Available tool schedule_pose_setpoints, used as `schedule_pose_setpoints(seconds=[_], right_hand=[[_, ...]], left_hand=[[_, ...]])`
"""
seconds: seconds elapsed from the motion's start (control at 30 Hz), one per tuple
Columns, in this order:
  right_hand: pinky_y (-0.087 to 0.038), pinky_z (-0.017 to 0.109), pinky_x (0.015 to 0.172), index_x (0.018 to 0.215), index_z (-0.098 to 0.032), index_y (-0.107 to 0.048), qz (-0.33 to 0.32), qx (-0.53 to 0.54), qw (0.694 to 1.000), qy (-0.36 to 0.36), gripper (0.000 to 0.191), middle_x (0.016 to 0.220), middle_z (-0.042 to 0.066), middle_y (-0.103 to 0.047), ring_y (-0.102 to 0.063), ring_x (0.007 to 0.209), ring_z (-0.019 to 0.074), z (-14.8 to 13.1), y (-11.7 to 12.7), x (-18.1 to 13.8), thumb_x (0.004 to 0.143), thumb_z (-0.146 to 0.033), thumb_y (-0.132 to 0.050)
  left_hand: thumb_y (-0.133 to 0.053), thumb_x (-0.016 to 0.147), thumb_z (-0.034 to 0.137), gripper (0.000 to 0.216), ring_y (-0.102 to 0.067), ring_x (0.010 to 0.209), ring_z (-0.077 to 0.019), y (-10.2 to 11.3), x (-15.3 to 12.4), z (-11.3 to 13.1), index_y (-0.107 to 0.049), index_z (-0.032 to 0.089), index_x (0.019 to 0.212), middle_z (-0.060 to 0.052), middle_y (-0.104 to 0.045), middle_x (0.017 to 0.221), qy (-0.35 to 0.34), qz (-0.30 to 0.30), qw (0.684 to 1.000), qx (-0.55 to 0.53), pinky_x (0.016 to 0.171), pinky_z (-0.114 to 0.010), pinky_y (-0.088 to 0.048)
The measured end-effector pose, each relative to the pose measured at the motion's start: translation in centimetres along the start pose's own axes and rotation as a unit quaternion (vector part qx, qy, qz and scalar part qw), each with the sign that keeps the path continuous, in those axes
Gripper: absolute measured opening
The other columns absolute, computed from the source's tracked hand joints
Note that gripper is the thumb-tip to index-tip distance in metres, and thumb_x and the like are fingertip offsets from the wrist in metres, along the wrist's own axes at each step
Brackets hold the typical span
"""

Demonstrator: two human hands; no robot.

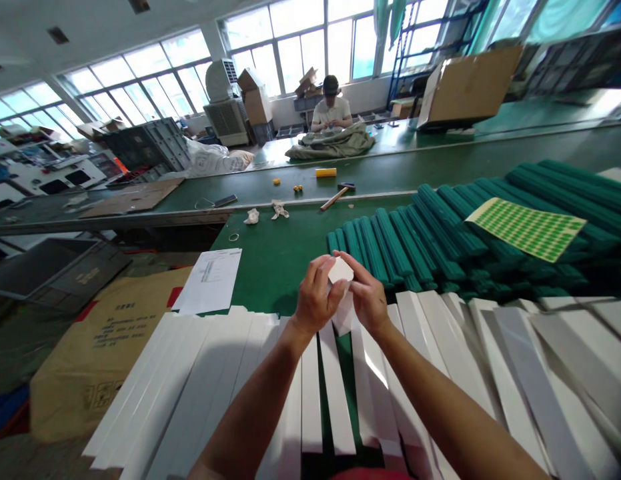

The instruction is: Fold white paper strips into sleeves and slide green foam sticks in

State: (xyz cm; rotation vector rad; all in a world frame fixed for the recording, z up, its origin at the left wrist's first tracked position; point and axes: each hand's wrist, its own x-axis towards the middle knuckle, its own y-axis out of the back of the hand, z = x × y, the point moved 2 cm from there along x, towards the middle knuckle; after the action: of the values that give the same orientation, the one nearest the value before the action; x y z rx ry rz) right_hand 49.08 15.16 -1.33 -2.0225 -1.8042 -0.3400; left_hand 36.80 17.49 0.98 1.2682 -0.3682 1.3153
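Both hands grip the far end of a long white box [341, 269], whose end face is turned up toward me. My left hand [317, 290] wraps its left side, with the thumb near the front edge. On the other side, my right hand [366, 293] has its fingers curled along the top and right edges. The box's lower part slants down between my wrists. Under my forearms lie several more long narrow white boxes [195, 373], side by side. Just beyond my right hand is a stack of ribbed dark green rods [390, 247].
A green-dotted sticker sheet [530, 227] lies on the rods. Left are a printed paper [210, 280] and a brown sack [110, 340]. A hammer [337, 197], yellow cylinder [325, 173] and crumpled scraps [279, 209] sit farther back. Another person [332, 110] sits across the table.
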Motion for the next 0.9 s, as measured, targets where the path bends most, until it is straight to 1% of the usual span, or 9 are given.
schedule_pose_setpoints(seconds=[0.1,0.23,0.33,0.47,0.57,0.63,0.7,0.8,0.9], right_hand=[[-0.044,0.045,0.104,0.142,-0.017,-0.039,-0.028,-0.112,0.993,-0.002,0.065,0.14,0.012,-0.05,-0.053,0.123,0.0276,0.2,0.1,-0.2,0.082,-0.034,-0.058],[-0.045,0.045,0.103,0.142,-0.016,-0.035,-0.025,-0.214,0.976,0.031,0.067,0.136,0.016,-0.052,-0.055,0.12,0.0271,-0.3,-0.5,0.1,0.082,-0.033,-0.061],[-0.044,0.045,0.104,0.143,-0.017,-0.034,-0.037,-0.24,0.969,0.049,0.067,0.137,0.016,-0.051,-0.053,0.124,0.0274,-0.5,-0.8,0.1,0.083,-0.033,-0.06],[-0.043,0.044,0.105,0.143,-0.018,-0.031,-0.06,-0.241,0.967,0.061,0.067,0.139,0.016,-0.049,-0.052,0.125,0.0264,-0.4,-0.8,0.1,0.085,-0.033,-0.059],[-0.044,0.045,0.104,0.143,-0.018,-0.03,-0.065,-0.24,0.966,0.07,0.067,0.137,0.017,-0.049,-0.053,0.124,0.0269,-0.2,-0.7,0.0,0.085,-0.034,-0.059],[-0.044,0.046,0.104,0.143,-0.016,-0.029,-0.066,-0.243,0.965,0.073,0.067,0.135,0.018,-0.051,-0.052,0.124,0.028,-0.2,-0.7,0.0,0.085,-0.033,-0.059],[-0.044,0.046,0.104,0.144,-0.016,-0.027,-0.073,-0.247,0.963,0.077,0.068,0.136,0.018,-0.049,-0.051,0.126,0.0286,-0.1,-0.7,0.0,0.086,-0.032,-0.057],[-0.044,0.046,0.104,0.145,-0.016,-0.024,-0.085,-0.248,0.961,0.091,0.069,0.143,0.019,-0.042,-0.048,0.129,0.0286,0.1,-0.7,0.1,0.086,-0.032,-0.056],[-0.042,0.046,0.105,0.144,-0.017,-0.026,-0.088,-0.248,0.959,0.105,0.067,0.142,0.019,-0.043,-0.047,0.129,0.0281,0.4,-0.7,0.3,0.086,-0.031,-0.056]], left_hand=[[-0.042,0.097,0.034,0.042,-0.055,0.116,-0.0228,0.5,0.7,-0.1,-0.045,0.011,0.132,-0.017,-0.058,0.12,-0.005,-0.056,0.998,0.005,0.097,-0.039,-0.05],[-0.042,0.098,0.03,0.035,-0.059,0.108,-0.0211,1.3,1.4,-0.3,-0.052,0.013,0.127,-0.014,-0.062,0.113,0.004,-0.085,0.996,0.01,0.093,-0.037,-0.052],[-0.042,0.098,0.029,0.033,-0.061,0.102,-0.0195,1.9,1.9,-0.2,-0.056,0.015,0.124,-0.012,-0.063,0.107,0.012,-0.101,0.995,0.012,0.09,-0.034,-0.053],[-0.041,0.098,0.029,0.033,-0.064,0.092,-0.0178,2.7,2.6,0.6,-0.058,0.015,0.122,-0.01,-0.063,0.101,0.015,-0.158,0.986,0.042,0.083,-0.031,-0.056],[-0.037,0.098,0.028,0.034,-0.064,0.103,-0.0203,2.9,2.9,1.3,-0.057,0.015,0.123,-0.012,-0.064,0.111,-0.006,-0.195,0.977,0.083,0.089,-0.034,-0.056],[-0.036,0.098,0.025,0.035,-0.059,0.117,-0.0232,2.9,3.0,1.6,-0.055,0.012,0.125,-0.015,-0.062,0.122,-0.038,-0.203,0.972,0.109,0.099,-0.039,-0.052],[-0.035,0.098,0.023,0.037,-0.055,0.124,-0.0252,2.6,2.9,1.6,-0.051,0.008,0.128,-0.018,-0.06,0.127,-0.065,-0.206,0.967,0.133,0.104,-0.042,-0.048],[-0.036,0.097,0.022,0.042,-0.054,0.125,-0.0283,2.3,2.7,1.4,-0.044,0.004,0.134,-0.022,-0.058,0.13,-0.075,-0.215,0.959,0.167,0.102,-0.046,-0.048],[-0.036,0.097,0.023,0.041,-0.053,0.127,-0.0288,2.1,2.6,1.1,-0.046,0.007,0.133,-0.021,-0.056,0.133,-0.085,-0.223,0.954,0.182,0.099,-0.047,-0.05]])
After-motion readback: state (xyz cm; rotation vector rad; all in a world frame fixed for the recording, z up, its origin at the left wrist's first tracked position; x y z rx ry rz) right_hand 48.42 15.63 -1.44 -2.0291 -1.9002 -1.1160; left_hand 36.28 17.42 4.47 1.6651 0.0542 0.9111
